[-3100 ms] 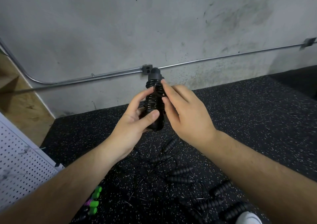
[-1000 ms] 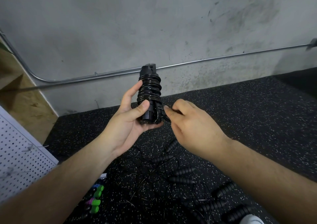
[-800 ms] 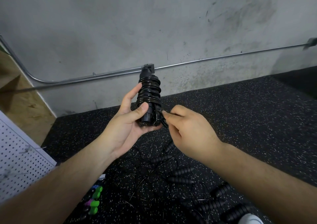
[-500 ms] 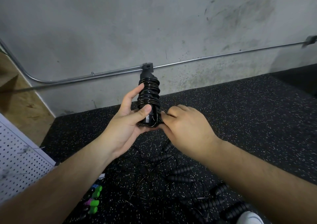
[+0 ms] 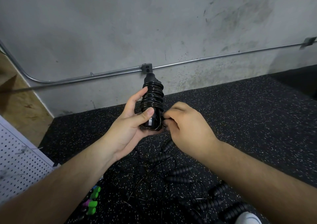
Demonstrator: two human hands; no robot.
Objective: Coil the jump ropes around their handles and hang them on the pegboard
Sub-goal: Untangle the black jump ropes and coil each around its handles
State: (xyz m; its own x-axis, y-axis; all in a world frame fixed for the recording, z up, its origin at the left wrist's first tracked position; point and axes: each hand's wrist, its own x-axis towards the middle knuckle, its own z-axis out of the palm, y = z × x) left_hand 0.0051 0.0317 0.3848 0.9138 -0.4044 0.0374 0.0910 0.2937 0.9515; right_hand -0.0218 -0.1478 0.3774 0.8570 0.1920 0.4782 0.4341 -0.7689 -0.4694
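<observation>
My left hand grips a black jump rope bundle, handles upright with the thin black cord coiled tightly around them. My thumb presses on the lower front of the coil. My right hand is at the bundle's lower right, its fingertips pinching the loose end of the cord beside the handles' base. The white pegboard leans at the far left edge. Several more black ribbed handles with tangled cords lie on the floor below my hands.
A green and purple rope bundle lies on the speckled black rubber floor. A concrete wall with a metal conduit runs behind. A white shoe tip shows at the bottom right. A wooden surface sits at left.
My right hand moved from the upper coils down to the bundle's base and closed its fingertips on the cord end. The left hand kept holding the bundle upright.
</observation>
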